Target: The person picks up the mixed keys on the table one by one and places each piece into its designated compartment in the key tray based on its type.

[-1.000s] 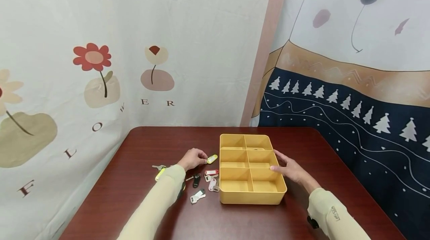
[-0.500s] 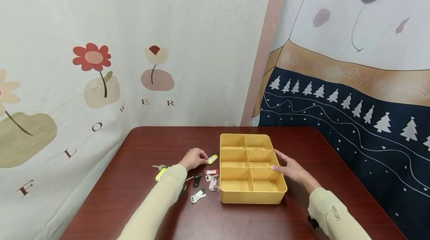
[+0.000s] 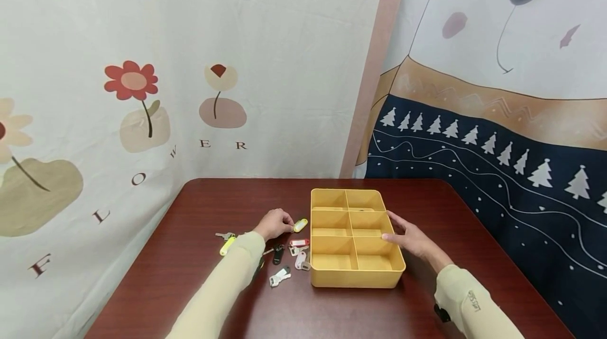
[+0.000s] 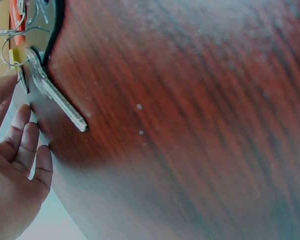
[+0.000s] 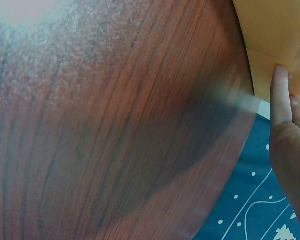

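Note:
In the head view my left hand (image 3: 275,224) pinches a key with a yellow key tag (image 3: 301,225), just left of the yellow divided box (image 3: 355,279). The left wrist view shows my thumb and forefinger at the key (image 4: 23,82), the other fingers loosely bent. My right hand (image 3: 414,241) holds the box's right wall, thumb over the rim and fingers along the outside. Near the left hand lie a red-tagged key (image 3: 299,243), a black-tagged key (image 3: 278,255), a white-tagged key (image 3: 301,260) and another black-tagged key (image 3: 280,277).
Another yellow key tag (image 3: 227,246) with a key lies left of my left forearm. The box has several compartments; something small shows in the far right one. A dark red wooden table (image 3: 360,312) bears everything, with printed curtains (image 3: 284,65) behind and at the sides.

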Tool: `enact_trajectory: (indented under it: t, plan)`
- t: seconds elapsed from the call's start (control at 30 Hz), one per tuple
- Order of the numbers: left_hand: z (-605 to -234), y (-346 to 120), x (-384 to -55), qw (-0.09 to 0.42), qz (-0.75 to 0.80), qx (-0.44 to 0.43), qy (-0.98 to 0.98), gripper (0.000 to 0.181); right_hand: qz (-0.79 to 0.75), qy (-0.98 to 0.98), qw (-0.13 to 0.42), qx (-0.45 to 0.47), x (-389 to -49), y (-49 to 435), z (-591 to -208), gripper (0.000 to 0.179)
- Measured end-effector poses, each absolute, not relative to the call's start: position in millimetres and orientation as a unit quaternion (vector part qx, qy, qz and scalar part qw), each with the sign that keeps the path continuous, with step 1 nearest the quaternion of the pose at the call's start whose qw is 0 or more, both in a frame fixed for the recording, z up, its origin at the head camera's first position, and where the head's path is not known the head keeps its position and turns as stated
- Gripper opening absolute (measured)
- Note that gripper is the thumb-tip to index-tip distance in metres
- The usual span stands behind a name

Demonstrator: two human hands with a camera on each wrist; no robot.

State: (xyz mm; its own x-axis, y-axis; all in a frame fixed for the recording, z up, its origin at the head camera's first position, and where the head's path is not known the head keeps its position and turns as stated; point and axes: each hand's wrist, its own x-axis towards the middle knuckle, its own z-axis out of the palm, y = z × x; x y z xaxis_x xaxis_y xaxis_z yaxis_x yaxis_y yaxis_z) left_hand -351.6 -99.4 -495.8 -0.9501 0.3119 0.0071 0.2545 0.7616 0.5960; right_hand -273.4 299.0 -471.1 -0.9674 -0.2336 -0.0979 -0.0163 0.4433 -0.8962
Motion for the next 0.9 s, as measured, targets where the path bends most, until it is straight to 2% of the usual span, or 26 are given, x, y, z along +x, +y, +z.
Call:
enact_trajectory:
  t: [0.47,0.73,0.9]
  plan:
    - [-488,-105,-353,0.04,0.341,0.145,0.928,0.008,-0.51,0.851,0.102,-0.064,-275,302,-473,0.08]
    - [-474,-111,-351,-0.004,0.395,0.169,0.903,0.011,-0.518,0.846,0.104,-0.068,-276,302,-475,0.081]
    - [-469,-113,-356,0.004,0.42,0.139,0.897,0.009,-0.515,0.848,0.104,-0.071,-276,302,-475,0.08]
